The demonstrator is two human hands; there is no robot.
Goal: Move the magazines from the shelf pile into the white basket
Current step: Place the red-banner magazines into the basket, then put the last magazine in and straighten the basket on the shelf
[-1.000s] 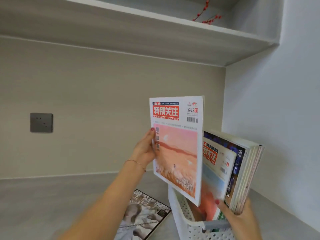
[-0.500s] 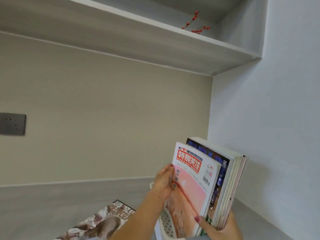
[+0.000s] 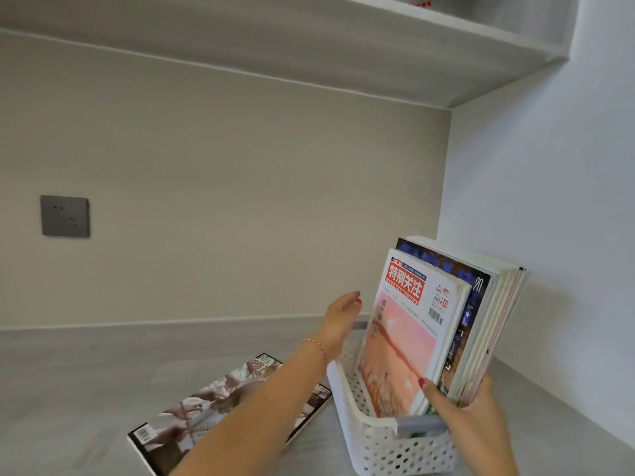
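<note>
A white perforated basket [image 3: 357, 417] stands on the grey shelf at the lower right. Several magazines stand upright in it; the front one is a pink-covered magazine with a red title [image 3: 403, 334], with a dark blue one [image 3: 476, 286] behind it. My right hand [image 3: 464, 413] grips the lower edges of the standing magazines, thumb across the front. My left hand [image 3: 340, 322] hovers just left of the pink magazine with fingers relaxed, holding nothing. One more magazine with a brown and white cover [image 3: 192, 417] lies flat on the shelf, left of the basket and partly under my left forearm.
The grey shelf surface [image 3: 68, 389] runs left from the basket. A white side wall [image 3: 549, 218] stands close behind the magazines at the right. A grey wall socket [image 3: 65, 216] sits on the back wall. An upper shelf [image 3: 309, 46] overhangs everything.
My left hand lowered the pink magazine into the basket in front of the others and let go of it. The hand now sits apart from the cover.
</note>
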